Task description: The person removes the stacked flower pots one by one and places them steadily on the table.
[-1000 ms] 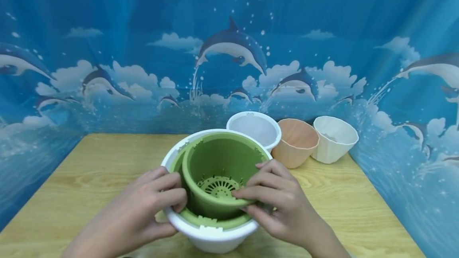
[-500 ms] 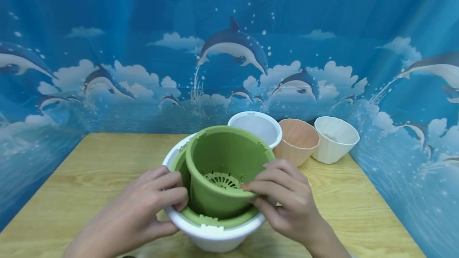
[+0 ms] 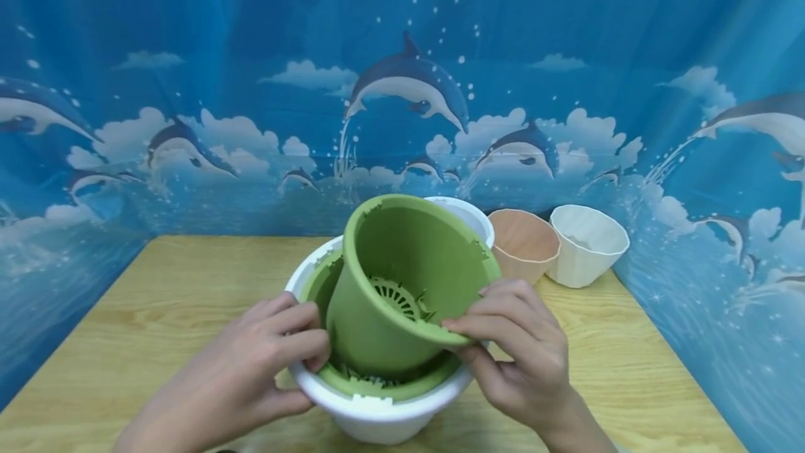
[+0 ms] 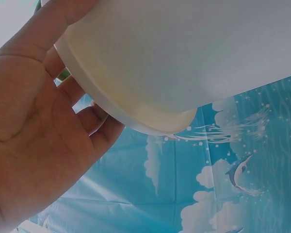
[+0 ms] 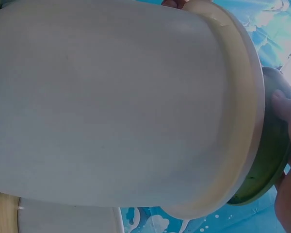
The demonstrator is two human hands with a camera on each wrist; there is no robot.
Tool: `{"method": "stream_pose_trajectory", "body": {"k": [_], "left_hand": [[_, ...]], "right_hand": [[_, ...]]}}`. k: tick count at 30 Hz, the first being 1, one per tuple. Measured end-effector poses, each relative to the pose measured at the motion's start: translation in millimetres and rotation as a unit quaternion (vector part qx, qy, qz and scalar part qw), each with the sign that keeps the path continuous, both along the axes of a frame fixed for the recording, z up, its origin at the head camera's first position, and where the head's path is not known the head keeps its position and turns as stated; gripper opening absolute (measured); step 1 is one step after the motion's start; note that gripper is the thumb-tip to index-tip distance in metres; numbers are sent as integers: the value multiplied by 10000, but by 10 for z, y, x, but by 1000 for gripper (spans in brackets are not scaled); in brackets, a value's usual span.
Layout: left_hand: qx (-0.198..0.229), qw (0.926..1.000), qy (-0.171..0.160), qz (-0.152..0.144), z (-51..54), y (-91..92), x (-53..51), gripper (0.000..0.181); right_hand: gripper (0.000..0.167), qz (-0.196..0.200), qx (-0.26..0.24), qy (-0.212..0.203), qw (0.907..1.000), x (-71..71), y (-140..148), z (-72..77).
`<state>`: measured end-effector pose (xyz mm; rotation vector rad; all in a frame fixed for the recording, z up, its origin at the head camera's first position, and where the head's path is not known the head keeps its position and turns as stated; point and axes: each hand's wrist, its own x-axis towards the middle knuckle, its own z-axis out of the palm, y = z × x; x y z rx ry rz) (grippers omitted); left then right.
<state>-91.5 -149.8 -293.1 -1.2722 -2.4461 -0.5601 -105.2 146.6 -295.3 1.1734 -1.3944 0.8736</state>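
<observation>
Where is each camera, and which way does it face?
Head: on the head, facing forward and down at the tilted pot and front pot; left grip and right grip show.
Left wrist: worn there, facing the front pot's wall; left grip shows.
Right wrist: worn there, facing that wall; right grip shows, probably left fingers at top.
Wrist views share front pot and backdrop.

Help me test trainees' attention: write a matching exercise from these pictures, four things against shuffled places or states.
1. left hand
2. right hand
3. upper green pot
4. peach pot

A. just left of the cream pot
B. tilted, partly inside the lower green pot
C. gripping the rim of the big white pot
D. pinching the rim of item 3

Pairs: 1-C, 2-D, 3-B, 4-A
</observation>
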Motion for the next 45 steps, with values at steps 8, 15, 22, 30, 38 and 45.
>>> {"method": "stream_pose_trajectory", "body": {"k": [8, 15, 22, 30, 38, 45], "left_hand": [[106, 9999, 72, -77, -22, -9, -3, 40], [111, 9999, 73, -90, -29, -3, -6, 41], [135, 9998, 136, -89, -34, -2, -4, 42], [145, 9998, 117, -100, -45, 9, 2, 41], [-10, 9999, 134, 64, -15, 20, -4, 36], [-32, 9999, 131, 94, -10, 20, 3, 35]], "right_hand": [[19, -36, -382, 158, 9991, -11, 14, 22], [26, -120, -719, 110, 9973, 19, 2, 71], [27, 63, -1300, 217, 9913, -18, 11, 75], [30, -9, -2322, 339, 9721, -38, 63, 42], [34, -255, -3333, 634, 9403, -28, 68, 185], [39, -781, -3756, 776, 9202, -44, 108, 207]]}}
